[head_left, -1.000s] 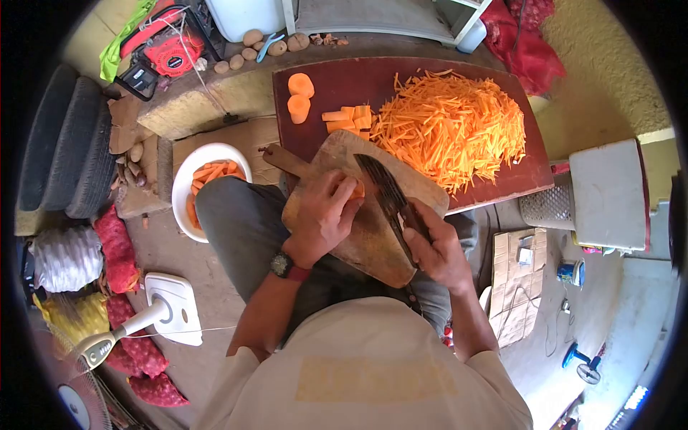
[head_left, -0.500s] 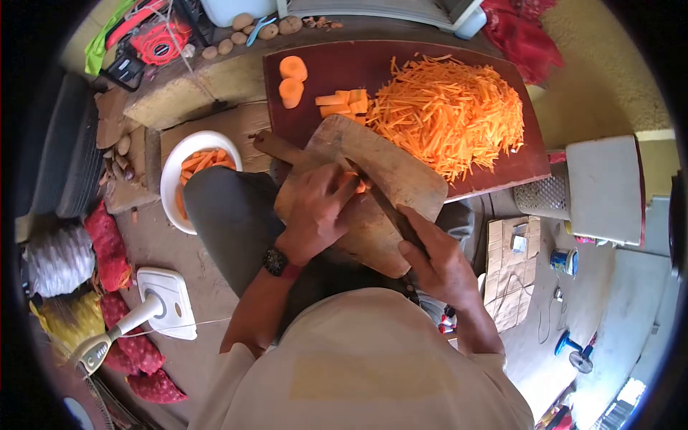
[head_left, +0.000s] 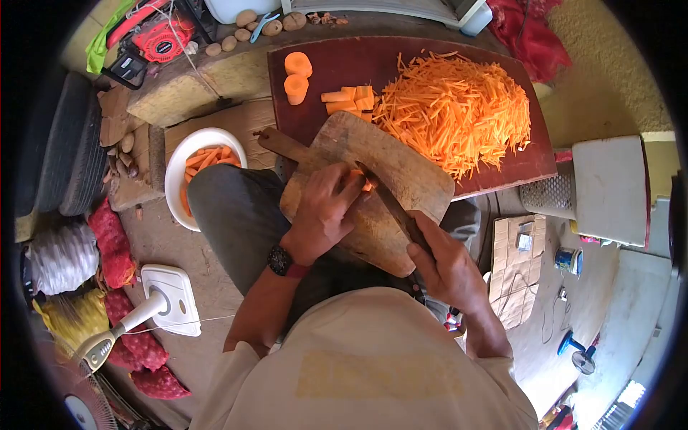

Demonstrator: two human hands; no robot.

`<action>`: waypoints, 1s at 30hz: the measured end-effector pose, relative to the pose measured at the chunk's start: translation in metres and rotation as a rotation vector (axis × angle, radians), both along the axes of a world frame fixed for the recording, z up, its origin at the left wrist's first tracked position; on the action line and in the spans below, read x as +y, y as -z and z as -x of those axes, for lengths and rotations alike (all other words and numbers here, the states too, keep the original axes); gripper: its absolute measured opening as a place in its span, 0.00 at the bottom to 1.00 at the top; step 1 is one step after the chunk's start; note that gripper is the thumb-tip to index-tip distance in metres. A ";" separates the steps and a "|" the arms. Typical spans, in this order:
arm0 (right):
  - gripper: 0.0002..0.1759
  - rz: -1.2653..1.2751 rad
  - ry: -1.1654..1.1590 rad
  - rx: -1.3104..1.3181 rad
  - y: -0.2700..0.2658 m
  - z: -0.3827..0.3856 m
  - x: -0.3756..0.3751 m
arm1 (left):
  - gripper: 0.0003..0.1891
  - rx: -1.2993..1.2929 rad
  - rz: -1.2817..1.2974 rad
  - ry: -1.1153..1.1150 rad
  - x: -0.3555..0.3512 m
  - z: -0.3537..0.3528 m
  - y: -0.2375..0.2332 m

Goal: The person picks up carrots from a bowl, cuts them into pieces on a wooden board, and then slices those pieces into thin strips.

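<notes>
A wooden cutting board (head_left: 408, 175) with a handle rests across my lap, its far edge by the dark red table. Bent over an orange carrot piece (head_left: 366, 184), the fingers of my left hand (head_left: 326, 208) press it to the board and hide most of it. My right hand (head_left: 448, 261) is wrapped round the handle of a knife (head_left: 390, 203), whose blade slants across the board with its tip beside the carrot piece. Beyond the board lies a big heap of carrot strips (head_left: 459, 111). Carrot chunks (head_left: 350, 99) and two thick carrot rounds (head_left: 297, 77) are left of it.
The dark red table (head_left: 337, 61) stands ahead. A white basin (head_left: 174, 168) of carrot pieces sits beside my left knee. A pedestal fan (head_left: 136, 315) and red mesh sacks (head_left: 159, 382) are on the left floor. Flattened cardboard (head_left: 512, 287) and a perforated basket (head_left: 548, 193) are at right.
The knife blade has shifted slightly away from my left fingers, and more of the carrot piece shows. My left hand keeps its hold. The whole view has shifted a little.
</notes>
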State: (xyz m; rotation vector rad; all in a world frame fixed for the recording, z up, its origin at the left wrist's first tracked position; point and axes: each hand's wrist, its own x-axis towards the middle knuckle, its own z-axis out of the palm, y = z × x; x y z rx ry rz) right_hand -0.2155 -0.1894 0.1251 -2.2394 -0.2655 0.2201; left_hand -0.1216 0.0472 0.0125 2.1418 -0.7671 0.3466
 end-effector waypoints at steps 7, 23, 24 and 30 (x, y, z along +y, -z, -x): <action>0.28 0.030 0.004 -0.009 0.019 -0.010 0.006 | 0.25 0.058 0.002 0.003 0.001 0.002 -0.004; 0.28 -0.069 0.045 -0.081 0.030 -0.004 0.011 | 0.22 -0.046 -0.002 -0.044 -0.006 0.005 -0.003; 0.28 -0.048 0.037 -0.063 0.030 -0.005 0.011 | 0.23 -0.041 0.012 -0.040 -0.007 0.005 -0.003; 0.29 0.008 -0.001 -0.033 0.028 -0.016 0.012 | 0.22 -0.014 0.030 -0.004 -0.006 0.004 0.002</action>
